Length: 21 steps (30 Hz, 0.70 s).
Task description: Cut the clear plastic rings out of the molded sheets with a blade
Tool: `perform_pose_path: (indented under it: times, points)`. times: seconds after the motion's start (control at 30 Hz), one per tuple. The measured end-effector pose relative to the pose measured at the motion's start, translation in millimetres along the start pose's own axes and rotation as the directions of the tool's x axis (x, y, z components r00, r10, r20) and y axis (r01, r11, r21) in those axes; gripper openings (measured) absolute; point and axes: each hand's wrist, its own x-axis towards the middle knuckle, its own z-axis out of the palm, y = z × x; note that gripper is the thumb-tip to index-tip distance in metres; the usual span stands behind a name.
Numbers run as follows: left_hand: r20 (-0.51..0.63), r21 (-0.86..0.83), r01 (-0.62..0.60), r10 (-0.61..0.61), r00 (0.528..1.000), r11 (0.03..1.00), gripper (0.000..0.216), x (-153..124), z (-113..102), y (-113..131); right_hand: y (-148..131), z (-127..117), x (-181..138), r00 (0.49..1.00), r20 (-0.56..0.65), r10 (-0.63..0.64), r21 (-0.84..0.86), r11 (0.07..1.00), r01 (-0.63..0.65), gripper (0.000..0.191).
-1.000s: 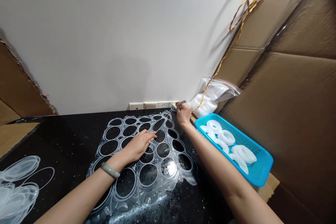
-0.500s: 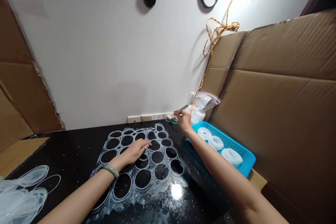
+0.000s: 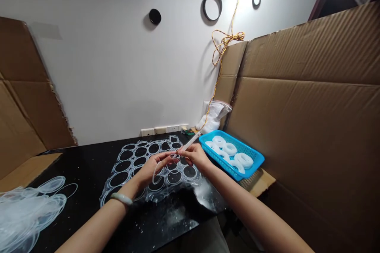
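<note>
Over a clear plastic sheet (image 3: 154,197) of round rings, both hands meet. My left hand (image 3: 150,170), with a pale bangle at the wrist, pinches a thin translucent ring (image 3: 154,173) that hangs in a loop from the fingers. In my right hand (image 3: 196,155) is a slim, pale, flat tool (image 3: 191,140), its long end pointing up and away. The tool's working end is hidden among the fingers, so its kind cannot be made out. The sheet lies flat on the black tabletop (image 3: 86,166).
A blue basket (image 3: 257,161) with several white ring coils stands at the right. Loose translucent rings (image 3: 32,215) are heaped at the left. At the back are a clear bag (image 3: 214,114) and wall sockets (image 3: 160,130). Cardboard panels (image 3: 305,118) flank the table.
My right hand has come from beside the basket to my left hand, bringing the tool. My left hand has risen off the sheet with a ring. The view has shifted right.
</note>
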Motion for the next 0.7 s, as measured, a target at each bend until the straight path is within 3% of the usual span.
perform_pose_path:
  times: [0.1, 0.27, 0.43, 0.53, 0.63, 0.7]
  points:
    - [-0.018, -0.109, 0.024, -0.026, 0.999, 0.994, 0.058, -11, 8, -1, -4, 2, -14, 1.0, 0.011, 0.003, -0.015, 1.0, -0.003, 0.042]
    - [-0.116, -0.109, 0.039, -0.052, 0.992, 0.993, 0.04, -16, 14, 3, -2, 1, -24, 0.998, 0.056, 0.012, 0.032, 0.999, -0.014, 0.037]
    - [-0.066, -0.207, 0.119, -0.135, 0.989, 0.971, 0.028, -14, 5, 12, 0, -2, -29, 0.975, 0.131, 0.179, 0.246, 0.947, -0.207, 0.033]
    - [-0.047, -0.244, 0.141, -0.156, 0.987, 0.96, 0.026, -11, -6, 12, 2, -1, -31, 0.954, 0.235, 0.187, 0.302, 0.919, -0.254, 0.03]
    - [-0.119, -0.03, 0.048, -0.051, 0.992, 0.998, 0.019, -11, -12, 10, 7, -5, -34, 0.969, 0.224, 0.107, 0.179, 0.972, -0.149, 0.029]
    - [-0.215, 0.249, -0.072, 0.128, 0.968, 0.966, 0.012, -13, -11, 12, 15, -16, -35, 0.993, 0.118, 0.008, 0.022, 1.0, -0.011, 0.028]
